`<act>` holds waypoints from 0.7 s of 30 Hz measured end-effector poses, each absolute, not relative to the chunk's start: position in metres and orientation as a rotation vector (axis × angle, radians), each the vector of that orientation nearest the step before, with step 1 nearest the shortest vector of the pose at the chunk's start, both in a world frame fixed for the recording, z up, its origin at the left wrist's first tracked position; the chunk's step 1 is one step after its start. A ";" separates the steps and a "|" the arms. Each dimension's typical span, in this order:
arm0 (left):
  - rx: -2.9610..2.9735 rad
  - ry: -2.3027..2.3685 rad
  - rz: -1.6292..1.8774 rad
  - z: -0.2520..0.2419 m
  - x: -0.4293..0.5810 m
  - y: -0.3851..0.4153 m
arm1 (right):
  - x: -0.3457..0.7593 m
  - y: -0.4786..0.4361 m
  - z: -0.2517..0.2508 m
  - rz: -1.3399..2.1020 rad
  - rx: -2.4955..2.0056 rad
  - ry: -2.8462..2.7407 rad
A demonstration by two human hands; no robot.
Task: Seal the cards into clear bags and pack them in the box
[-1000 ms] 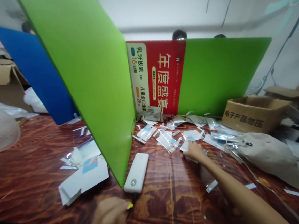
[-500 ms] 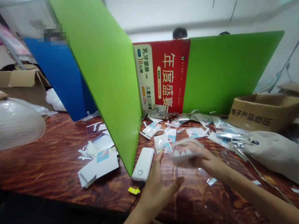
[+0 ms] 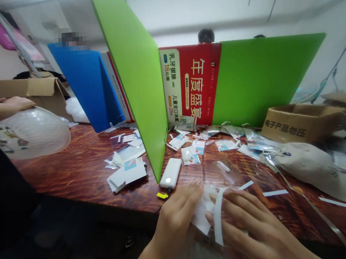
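Closest, the left hand [image 3: 178, 212] and right hand [image 3: 247, 219] come together over a white card [image 3: 200, 220] at the near edge of the desk [image 3: 84, 171]; whether they grip it or only press it, I cannot tell through the blur. A white strip [image 3: 217, 221] lies across the right fingers, so this piece looks mid-handling, not finished. Just beyond, a loose strip [image 3: 275, 193] rests on the desk, perhaps left from other pieces, and the power bank [image 3: 170, 174] sits untouched past the left hand. To the left, a stack of cards [image 3: 128, 173] lies with no hand on it. Farther back, printed cards in clear film [image 3: 190, 155] lie scattered toward the green divider [image 3: 142, 88]; some seem done, though which ones does not show.
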State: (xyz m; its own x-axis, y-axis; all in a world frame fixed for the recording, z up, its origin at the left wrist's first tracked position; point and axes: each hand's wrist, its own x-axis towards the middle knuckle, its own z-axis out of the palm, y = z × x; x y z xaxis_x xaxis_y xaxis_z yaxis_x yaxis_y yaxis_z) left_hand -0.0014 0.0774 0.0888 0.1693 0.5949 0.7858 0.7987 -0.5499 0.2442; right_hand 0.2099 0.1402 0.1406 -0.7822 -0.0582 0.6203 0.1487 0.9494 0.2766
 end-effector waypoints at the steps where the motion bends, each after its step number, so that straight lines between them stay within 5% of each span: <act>1: -2.189 -1.344 -1.260 0.091 -0.001 0.074 | 0.207 0.139 0.141 -0.373 -0.055 -2.467; 7: -2.161 -1.270 -1.144 0.092 0.017 0.059 | 0.200 0.130 0.134 -0.028 0.009 -2.497; 15: -2.622 -1.836 -2.470 0.086 0.051 0.035 | 0.216 0.114 0.123 0.133 -0.147 -2.319; 21: -2.395 -2.060 -2.378 0.080 0.051 0.023 | 0.205 0.109 0.120 -0.091 -0.383 -2.199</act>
State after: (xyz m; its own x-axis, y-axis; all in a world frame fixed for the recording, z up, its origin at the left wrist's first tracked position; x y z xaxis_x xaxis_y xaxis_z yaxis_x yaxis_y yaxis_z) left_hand 0.0510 0.0229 0.0796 -0.0684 0.9692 0.2366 0.0961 -0.2296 0.9685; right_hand 0.2046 0.1086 0.1195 -0.5680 0.2404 0.7871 0.3044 0.9499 -0.0705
